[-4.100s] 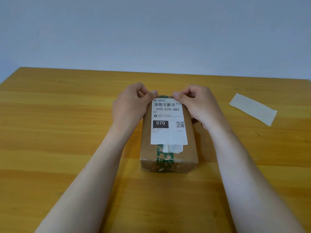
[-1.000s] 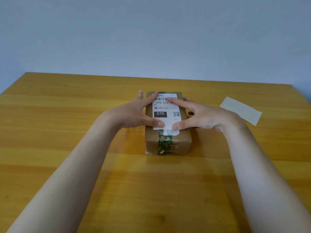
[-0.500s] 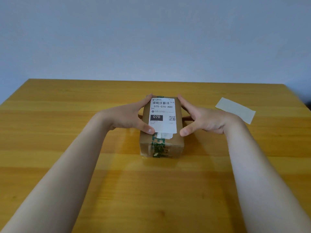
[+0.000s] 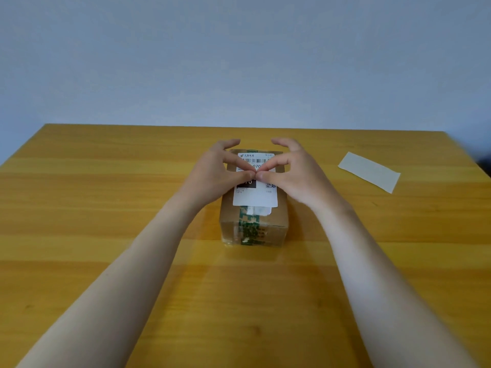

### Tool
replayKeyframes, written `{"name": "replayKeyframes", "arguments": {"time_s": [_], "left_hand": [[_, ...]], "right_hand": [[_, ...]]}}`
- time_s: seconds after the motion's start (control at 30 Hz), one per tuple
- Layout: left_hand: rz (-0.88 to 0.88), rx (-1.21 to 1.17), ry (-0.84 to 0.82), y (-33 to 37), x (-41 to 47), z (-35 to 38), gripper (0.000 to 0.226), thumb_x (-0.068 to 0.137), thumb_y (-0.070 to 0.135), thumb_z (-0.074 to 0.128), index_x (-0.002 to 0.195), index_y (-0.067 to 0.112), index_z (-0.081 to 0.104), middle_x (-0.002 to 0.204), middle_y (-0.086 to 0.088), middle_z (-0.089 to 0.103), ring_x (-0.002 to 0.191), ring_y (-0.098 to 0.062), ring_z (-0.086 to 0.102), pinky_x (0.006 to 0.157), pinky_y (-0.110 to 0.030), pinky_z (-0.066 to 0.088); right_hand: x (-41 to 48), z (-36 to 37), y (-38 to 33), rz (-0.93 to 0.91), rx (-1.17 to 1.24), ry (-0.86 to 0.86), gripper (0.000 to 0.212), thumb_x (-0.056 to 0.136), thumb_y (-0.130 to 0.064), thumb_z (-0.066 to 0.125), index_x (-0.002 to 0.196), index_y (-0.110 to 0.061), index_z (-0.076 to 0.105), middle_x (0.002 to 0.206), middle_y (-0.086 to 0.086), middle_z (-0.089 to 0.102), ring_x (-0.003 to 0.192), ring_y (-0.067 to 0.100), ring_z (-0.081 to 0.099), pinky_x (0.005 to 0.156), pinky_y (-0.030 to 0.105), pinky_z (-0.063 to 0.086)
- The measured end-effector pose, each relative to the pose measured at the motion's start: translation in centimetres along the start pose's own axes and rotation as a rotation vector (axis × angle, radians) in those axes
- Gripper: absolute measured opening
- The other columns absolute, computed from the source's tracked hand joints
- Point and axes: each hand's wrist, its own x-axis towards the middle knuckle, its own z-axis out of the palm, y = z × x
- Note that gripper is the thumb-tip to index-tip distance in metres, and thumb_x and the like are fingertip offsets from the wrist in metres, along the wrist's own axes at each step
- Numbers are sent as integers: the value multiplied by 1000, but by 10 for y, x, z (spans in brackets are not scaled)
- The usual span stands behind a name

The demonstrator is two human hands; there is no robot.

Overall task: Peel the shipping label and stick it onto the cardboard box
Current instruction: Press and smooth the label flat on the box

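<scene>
The label [image 4: 255, 192] lies on the box [image 4: 253, 224]. My left hand [image 4: 216, 176] and right hand [image 4: 295, 173] hold nothing, fingers spread, thumbs pressing mid-label; I should smooth outward, firmly.

A honey-coloured wooden table [image 4: 79, 208] with banded grain fills the lower frame, its far edge meeting a plain pale blue-grey wall [image 4: 239, 54] — bare, evenly lit, with soft shadows on the tabletop

A plain indoor room, perhaps an office or home, is showing only a wooden table [image 4: 106, 208] standing against a bare pale-blue wall [image 4: 239, 62]
</scene>
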Motion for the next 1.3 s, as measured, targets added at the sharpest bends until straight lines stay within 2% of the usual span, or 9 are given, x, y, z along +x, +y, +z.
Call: {"name": "replayKeyframes", "arguments": {"time_s": [0.2,0.33,0.43,0.57,0.7,0.93,1.07,1.17,1.3], "left_hand": [[-73,-23,-106,4,-1,-6,20,86,37,85,106,41,84,174,10,24,159,-18,24,108,-35,44],[-150,13,-222,8,-1,-12,36,85,39,86,118,49,76,178,7,10,162,-23,16,121,-48,38],[-197,15,-239,7,-2,-11,51,82,40,87,130,50,71,178,0,10,163,-22,13,120,-46,32],[-228,-22,-275,2,-1,-11,67,74,43,92,135,53,66,176,-4,19,161,-13,20,109,-30,34],[-240,-24,-309,-7,-2,-11,86,63,56,93,140,66,54,176,-5,18,162,-6,7,125,-46,25],[-231,97,-455,4,0,-20,105,78,52,86,159,60,21,178,-2,11,163,-11,-4,127,-47,15],[-248,169,-537,6,5,-28,116,80,51,85,162,58,4,176,6,17,163,-17,9,127,-45,21],[-253,221,-576,3,9,-31,120,80,50,86,161,58,-2,173,11,24,156,-21,28,114,-35,30],[-261,269,-630,-1,15,-33,128,75,56,88,158,62,-10,174,14,21,154,-23,32,112,-37,37]], "right_hand": [[-6,-5,-3,86,12,-31,21,82,-37,89,102,-35,84,175,-15,17,161,13,15,122,43,23],[-7,-7,-2,132,-1,-70,40,76,-43,92,115,-40,81,176,-17,7,163,16,8,126,51,19],[-9,-9,1,172,33,-141,56,72,-45,93,124,-47,75,177,-17,1,163,18,6,126,51,19],[-10,-13,6,208,67,-251,70,66,-52,94,130,-59,67,176,-18,-7,163,24,9,126,54,24],[-9,-19,5,230,47,-322,82,69,-46,94,141,-59,57,176,-15,-11,163,27,9,120,46,28],[0,-22,8,197,1,-390,113,56,-54,94,156,-54,39,176,-16,-10,162,27,14,125,53,26],[5,-23,12,162,-16,-441,126,54,-57,92,161,-52,27,176,-16,-4,162,20,14,128,51,21],[7,-26,14,156,-38,-475,126,63,-49,95,164,-50,19,176,-18,-3,162,14,12,128,42,18],[7,-29,20,163,-18,-493,131,65,-46,96,165,-51,11,175,-20,4,161,10,12,126,35,19]]}}
